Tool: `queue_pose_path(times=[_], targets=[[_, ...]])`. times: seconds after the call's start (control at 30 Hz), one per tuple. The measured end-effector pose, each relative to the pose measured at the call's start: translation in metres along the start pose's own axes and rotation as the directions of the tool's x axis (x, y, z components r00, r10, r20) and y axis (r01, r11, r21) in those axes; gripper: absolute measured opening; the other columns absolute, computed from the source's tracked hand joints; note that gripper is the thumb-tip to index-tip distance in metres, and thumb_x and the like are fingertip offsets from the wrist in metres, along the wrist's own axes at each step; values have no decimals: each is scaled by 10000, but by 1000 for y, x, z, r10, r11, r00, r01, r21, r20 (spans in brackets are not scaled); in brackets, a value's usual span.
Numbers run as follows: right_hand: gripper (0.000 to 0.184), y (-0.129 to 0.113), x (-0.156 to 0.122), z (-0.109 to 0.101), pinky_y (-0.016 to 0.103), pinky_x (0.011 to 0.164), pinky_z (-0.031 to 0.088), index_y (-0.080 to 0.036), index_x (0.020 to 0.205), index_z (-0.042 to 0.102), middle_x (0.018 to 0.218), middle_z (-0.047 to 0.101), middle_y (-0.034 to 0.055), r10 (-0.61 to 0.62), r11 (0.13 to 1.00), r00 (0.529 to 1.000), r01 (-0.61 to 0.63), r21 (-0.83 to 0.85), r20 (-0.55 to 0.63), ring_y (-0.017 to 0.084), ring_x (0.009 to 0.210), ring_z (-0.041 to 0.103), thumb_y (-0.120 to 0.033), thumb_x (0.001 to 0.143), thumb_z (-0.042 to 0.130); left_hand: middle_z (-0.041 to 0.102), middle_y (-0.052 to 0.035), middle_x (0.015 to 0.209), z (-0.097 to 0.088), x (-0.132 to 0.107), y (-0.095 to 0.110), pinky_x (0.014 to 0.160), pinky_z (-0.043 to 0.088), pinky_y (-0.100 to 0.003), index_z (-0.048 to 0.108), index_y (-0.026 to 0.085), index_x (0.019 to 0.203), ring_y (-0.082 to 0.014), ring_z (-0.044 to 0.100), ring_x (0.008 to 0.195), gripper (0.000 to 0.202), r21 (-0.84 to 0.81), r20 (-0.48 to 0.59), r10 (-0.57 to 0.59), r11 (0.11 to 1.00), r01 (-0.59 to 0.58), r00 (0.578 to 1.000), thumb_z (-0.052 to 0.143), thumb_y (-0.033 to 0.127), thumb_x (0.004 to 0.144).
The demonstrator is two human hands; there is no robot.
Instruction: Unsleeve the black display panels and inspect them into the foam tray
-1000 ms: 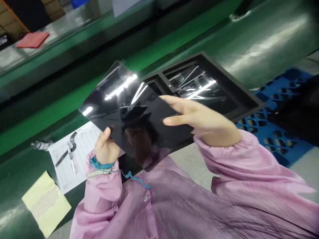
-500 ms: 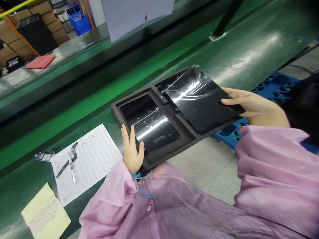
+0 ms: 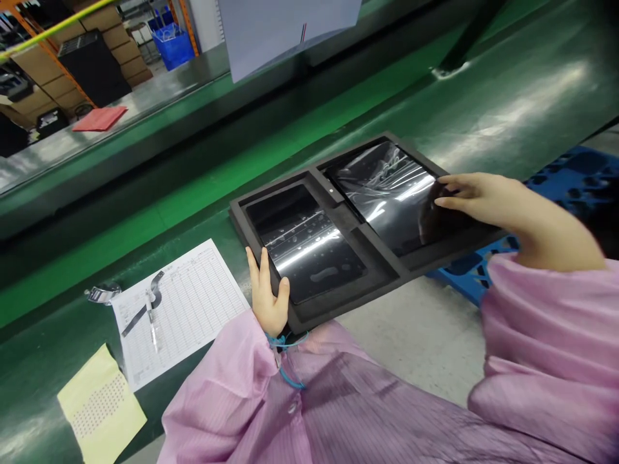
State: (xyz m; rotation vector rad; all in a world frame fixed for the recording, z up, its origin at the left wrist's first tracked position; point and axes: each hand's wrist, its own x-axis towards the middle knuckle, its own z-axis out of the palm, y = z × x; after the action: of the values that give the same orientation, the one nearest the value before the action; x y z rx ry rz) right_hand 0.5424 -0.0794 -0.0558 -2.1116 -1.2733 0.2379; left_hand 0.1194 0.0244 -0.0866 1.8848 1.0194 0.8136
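A black foam tray point(image 3: 367, 254) with two recesses lies on the green conveyor's near edge. Each recess holds a glossy black panel: the left panel point(image 3: 309, 241) and the right panel point(image 3: 387, 193), which is film-covered. My left hand point(image 3: 268, 293) grips the tray's near-left edge, thumb on top, fingers along the rim. My right hand point(image 3: 478, 200) rests flat with fingers stretched out on the right panel's right end, pressing it into its recess.
A printed form point(image 3: 184, 309) with a pen point(image 3: 151, 319) on it lies left of the tray, a yellow slip point(image 3: 99, 403) below it. A blue plastic crate point(image 3: 565, 187) sits under the tray's right end. A white sheet point(image 3: 285, 26) hangs above the belt.
I carried the glossy panel from in front of me to the right and laid it into the tray's right recess. My left hand let go of the panel and took the tray's edge.
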Motion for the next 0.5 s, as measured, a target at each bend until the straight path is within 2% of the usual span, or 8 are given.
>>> queue_pose_path(times=[0.03,0.1,0.17,0.23,0.3,0.33,0.47,0.5], targets=[[696,-10,-9,2,582,862,536,-202,886,631,818,636,143,-3,997,999,-1,-83,-48,266,728,596,-853,649,559,18,-58,1715,0,0,-1,1323,152,-437,306,224,1572,-214,78,1601,644,-6,-2,3,1000,-3,1000,468,431,985],[661,-37,-34,8,725,1048,368,-206,1013,643,1032,638,176,-51,977,992,25,-212,-117,380,1026,596,-791,795,423,23,-53,1715,2,-1,-2,1326,141,-420,290,224,1579,-204,79,1601,655,-30,-8,11,999,-11,1000,471,441,988],[524,-66,-68,18,677,1153,310,-227,1129,627,1194,611,153,-148,954,981,108,-279,-124,365,1230,536,-620,939,337,62,-43,1714,6,-4,-4,1332,124,-395,271,226,1588,-188,87,1599,639,-93,-39,16,995,-20,999,430,444,1008],[521,-87,-103,32,553,1012,490,-247,1090,610,1105,646,111,-294,924,955,271,-269,-49,305,1103,612,-691,910,405,145,-31,1705,10,-7,-5,1336,122,-359,260,227,1593,-160,125,1592,598,-196,-102,-2,980,-18,995,344,429,1037],[576,-96,-132,46,493,838,554,-319,1066,601,1017,672,36,-415,879,907,420,-227,72,270,953,658,-822,808,487,228,-23,1687,16,-9,-5,1333,144,-321,265,218,1592,-135,181,1579,568,-297,-182,-46,955,-10,982,277,402,1054],[548,-97,-142,53,507,793,552,-341,1058,595,988,676,24,-442,864,893,450,-227,87,279,909,662,-812,784,537,253,-21,1679,18,-10,-6,1330,155,-302,270,212,1590,-125,203,1573,562,-333,-210,-64,943,-10,976,270,391,1058],[155,-89,-155,74,634,854,497,-443,973,591,886,695,-15,-471,851,882,459,-254,14,327,841,663,-522,843,560,265,-14,1674,26,-13,-7,1321,166,-254,271,200,1589,-110,223,1565,561,-377,-223,-51,925,-38,973,308,377,1058],[139,-88,-153,78,671,883,469,-490,971,592,866,699,-27,-472,853,882,455,-256,-7,341,848,665,-474,844,537,256,-14,1677,27,-15,-8,1323,162,-257,264,203,1592,-114,215,1568,566,-379,-221,-43,924,-45,974,316,381,1057]])
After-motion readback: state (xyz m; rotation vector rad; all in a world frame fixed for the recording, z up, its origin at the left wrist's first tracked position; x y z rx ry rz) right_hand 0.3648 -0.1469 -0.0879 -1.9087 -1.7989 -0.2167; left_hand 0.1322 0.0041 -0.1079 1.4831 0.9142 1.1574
